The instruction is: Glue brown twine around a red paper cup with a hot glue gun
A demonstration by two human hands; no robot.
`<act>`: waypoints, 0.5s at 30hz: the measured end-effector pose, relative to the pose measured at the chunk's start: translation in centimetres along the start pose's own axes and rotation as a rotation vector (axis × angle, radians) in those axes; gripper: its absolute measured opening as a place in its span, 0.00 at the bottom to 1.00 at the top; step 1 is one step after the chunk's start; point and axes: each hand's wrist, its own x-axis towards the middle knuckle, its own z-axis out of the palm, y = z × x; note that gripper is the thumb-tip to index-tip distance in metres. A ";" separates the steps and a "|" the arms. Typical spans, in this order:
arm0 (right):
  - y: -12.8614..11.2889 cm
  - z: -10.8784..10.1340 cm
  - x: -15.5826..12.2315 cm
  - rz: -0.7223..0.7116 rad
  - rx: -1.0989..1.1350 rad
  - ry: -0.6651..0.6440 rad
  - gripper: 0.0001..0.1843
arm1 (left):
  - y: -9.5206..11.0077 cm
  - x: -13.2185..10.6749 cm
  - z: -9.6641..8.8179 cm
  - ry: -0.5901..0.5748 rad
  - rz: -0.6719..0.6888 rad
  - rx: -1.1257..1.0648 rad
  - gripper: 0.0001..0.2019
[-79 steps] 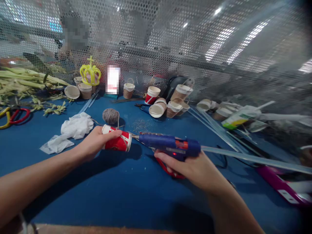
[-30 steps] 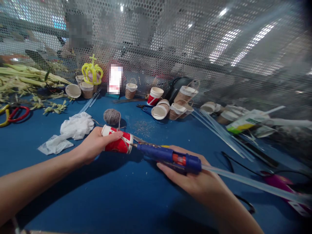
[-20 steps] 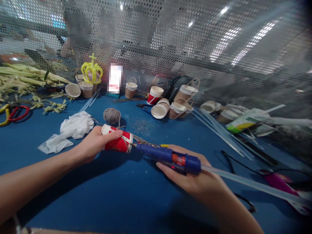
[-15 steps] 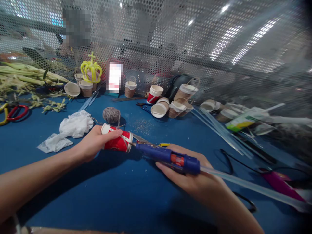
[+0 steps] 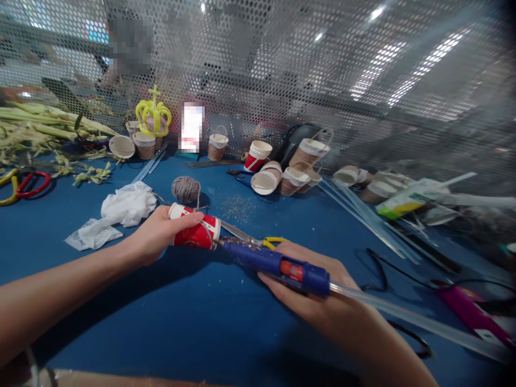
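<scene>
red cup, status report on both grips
Left grip: red cup, sideways. Right grip: glue gun, tip at cup rim, contact unclear. Scissors partly hidden behind gun.

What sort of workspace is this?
Likely a handicraft workspace: the right hand holds a blue glue gun with its tip at a red paper cup, a ball of grey yarn lies nearby, and several brown cups sit on the blue table.

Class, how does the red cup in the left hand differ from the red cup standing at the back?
The held cup is turned on its side in the left hand; the standing cup is upright and unheld. A strand of grey yarn crosses the held cup; none shows on the standing cup. Both are red and white.
</scene>
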 end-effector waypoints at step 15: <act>0.4 0.1 -0.3 -0.026 -0.025 -0.006 0.02 | 0.2 -0.1 0.1 -0.010 0.001 0.001 0.09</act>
